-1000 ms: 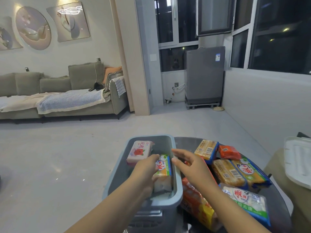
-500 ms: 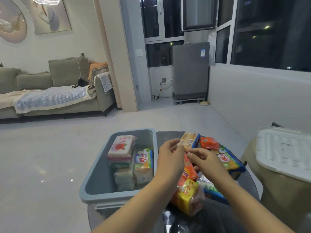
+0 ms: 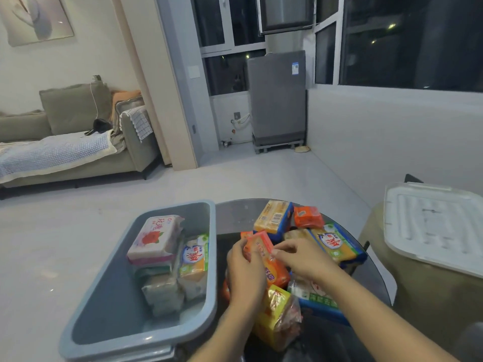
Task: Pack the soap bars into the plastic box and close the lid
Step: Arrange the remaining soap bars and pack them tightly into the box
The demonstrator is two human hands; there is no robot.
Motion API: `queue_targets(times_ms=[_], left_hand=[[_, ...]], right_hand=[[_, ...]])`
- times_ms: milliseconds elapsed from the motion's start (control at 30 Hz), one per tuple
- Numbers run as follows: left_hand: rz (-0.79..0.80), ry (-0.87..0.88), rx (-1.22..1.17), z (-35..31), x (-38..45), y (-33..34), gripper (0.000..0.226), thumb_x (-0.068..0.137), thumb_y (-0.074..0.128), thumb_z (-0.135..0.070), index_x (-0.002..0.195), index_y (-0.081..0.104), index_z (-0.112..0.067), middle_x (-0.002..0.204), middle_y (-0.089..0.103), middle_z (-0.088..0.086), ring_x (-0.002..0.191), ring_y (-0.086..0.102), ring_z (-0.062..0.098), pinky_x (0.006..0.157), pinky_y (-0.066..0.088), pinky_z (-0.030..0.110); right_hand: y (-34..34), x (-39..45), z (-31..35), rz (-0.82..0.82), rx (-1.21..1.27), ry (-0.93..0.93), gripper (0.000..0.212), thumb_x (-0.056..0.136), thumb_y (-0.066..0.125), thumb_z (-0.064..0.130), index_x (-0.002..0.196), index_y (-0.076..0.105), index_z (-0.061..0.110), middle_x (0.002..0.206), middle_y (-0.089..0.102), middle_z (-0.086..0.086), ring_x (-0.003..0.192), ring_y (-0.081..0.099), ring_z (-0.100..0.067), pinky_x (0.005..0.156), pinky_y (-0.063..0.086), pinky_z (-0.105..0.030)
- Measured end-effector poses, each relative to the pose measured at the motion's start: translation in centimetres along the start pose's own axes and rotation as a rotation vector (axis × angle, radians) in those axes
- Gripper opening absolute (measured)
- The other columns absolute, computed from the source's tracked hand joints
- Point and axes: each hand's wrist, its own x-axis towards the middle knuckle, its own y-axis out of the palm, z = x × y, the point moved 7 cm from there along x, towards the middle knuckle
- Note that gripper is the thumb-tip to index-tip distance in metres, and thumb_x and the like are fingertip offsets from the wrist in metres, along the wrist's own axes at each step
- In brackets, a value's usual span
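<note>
The grey-blue plastic box (image 3: 109, 296) stands open at the left of the round glass table (image 3: 235, 212). Inside it lie a pink rose-print soap pack (image 3: 154, 237), a green and orange pack (image 3: 194, 259) and pale packs beneath them. To the right of the box, my left hand (image 3: 245, 273) and my right hand (image 3: 300, 257) both grip an orange soap pack (image 3: 269, 259), lifted over a pile of other packs. The box's white lid (image 3: 433, 226) lies on a seat at the far right.
On the table lie a yellow pack (image 3: 277, 314), a yellow and blue pack (image 3: 274, 218), a small orange pack (image 3: 308, 216) and a blue-edged pack (image 3: 337, 246). A beige cushioned seat (image 3: 428, 299) is at the right, a sofa (image 3: 65, 152) far left.
My left hand came out of the box and moved right over the pile. Both hands closed on the orange pack and raised it. The view shifted right.
</note>
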Motion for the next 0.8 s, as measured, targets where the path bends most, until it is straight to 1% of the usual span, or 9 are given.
queue_targets(times_ms=[100, 200, 300, 400, 500, 567, 633, 700, 800], left_hand=[[0.020, 0.064, 0.140, 0.7, 0.0, -0.4, 0.038, 0.093, 0.050, -0.023, 0.130, 0.053, -0.017, 0.133, 0.055, 0.003, 0.119, 0.053, 0.016, 0.101, 0.045, 0.037], [0.070, 0.088, 0.217, 1.4, -0.4, -0.5, 0.040, 0.089, 0.054, -0.021, 0.129, 0.054, -0.018, 0.133, 0.052, 0.001, 0.118, 0.053, 0.015, 0.101, 0.045, 0.033], [0.102, 0.109, 0.232, 2.1, -1.1, -0.7, 0.039, 0.088, 0.054, -0.013, 0.127, 0.055, -0.017, 0.134, 0.050, 0.002, 0.120, 0.050, 0.013, 0.103, 0.041, 0.028], [0.094, 0.106, 0.234, 2.5, -1.8, -1.2, 0.041, 0.091, 0.049, -0.007, 0.131, 0.049, -0.014, 0.141, 0.043, 0.003, 0.129, 0.042, 0.015, 0.107, 0.033, 0.027], [0.092, 0.078, 0.151, 2.7, -1.9, -1.4, 0.045, 0.092, 0.046, -0.003, 0.136, 0.045, -0.012, 0.143, 0.043, 0.005, 0.130, 0.043, 0.016, 0.109, 0.035, 0.031], [0.095, 0.070, 0.140, 2.6, -2.0, -1.5, 0.044, 0.093, 0.046, -0.005, 0.136, 0.045, -0.013, 0.143, 0.044, 0.006, 0.129, 0.044, 0.017, 0.110, 0.037, 0.034], [0.090, 0.077, 0.126, 2.4, -2.0, -1.5, 0.044, 0.093, 0.047, -0.006, 0.136, 0.046, -0.013, 0.141, 0.046, 0.006, 0.128, 0.045, 0.017, 0.108, 0.037, 0.031], [0.091, 0.081, 0.094, 2.3, -1.9, -1.5, 0.041, 0.093, 0.046, -0.005, 0.134, 0.049, -0.014, 0.138, 0.050, 0.006, 0.124, 0.048, 0.016, 0.105, 0.039, 0.030], [0.121, 0.089, 0.059, 2.4, -2.0, -1.2, 0.041, 0.094, 0.047, -0.006, 0.133, 0.050, -0.017, 0.138, 0.052, 0.004, 0.123, 0.050, 0.015, 0.105, 0.043, 0.034]], right_hand=[[1.1, -0.5, 0.2, 0.136, -0.101, -0.028, 0.029, 0.084, 0.059, 0.042, 0.107, 0.067, 0.026, 0.089, 0.063, 0.017, 0.078, 0.057, 0.003, 0.060, 0.043, -0.014], [1.4, -0.6, -0.2, 0.176, -0.189, -0.036, 0.027, 0.081, 0.062, 0.045, 0.095, 0.072, 0.024, 0.084, 0.066, 0.013, 0.074, 0.059, 0.001, 0.062, 0.047, -0.017], [2.2, -1.1, -0.6, 0.276, -0.205, 0.001, 0.023, 0.078, 0.065, 0.045, 0.082, 0.073, 0.024, 0.073, 0.067, 0.010, 0.063, 0.061, 0.000, 0.051, 0.044, -0.014], [3.0, -1.5, -0.8, 0.346, -0.210, 0.011, 0.019, 0.077, 0.067, 0.045, 0.079, 0.073, 0.027, 0.080, 0.070, 0.010, 0.073, 0.065, -0.003, 0.060, 0.051, -0.018], [3.2, -1.7, -0.7, 0.291, -0.197, 0.018, 0.021, 0.077, 0.069, 0.041, 0.082, 0.075, 0.021, 0.088, 0.073, 0.005, 0.083, 0.067, -0.007, 0.075, 0.055, -0.028], [3.2, -2.0, -0.6, 0.221, -0.180, 0.017, 0.018, 0.077, 0.070, 0.037, 0.076, 0.074, 0.020, 0.085, 0.072, 0.004, 0.081, 0.066, -0.009, 0.073, 0.054, -0.028], [3.3, -2.4, -0.7, 0.164, -0.143, 0.035, 0.015, 0.077, 0.071, 0.033, 0.068, 0.071, 0.021, 0.083, 0.072, 0.003, 0.080, 0.066, -0.010, 0.070, 0.054, -0.028], [3.4, -2.9, -1.0, 0.110, -0.100, 0.064, 0.016, 0.077, 0.071, 0.031, 0.067, 0.070, 0.019, 0.082, 0.072, 0.002, 0.079, 0.067, -0.010, 0.072, 0.056, -0.030], [2.9, -3.7, -1.3, 0.007, -0.140, 0.049, 0.017, 0.079, 0.070, 0.031, 0.066, 0.068, 0.020, 0.080, 0.071, 0.003, 0.077, 0.066, -0.009, 0.075, 0.056, -0.034]])
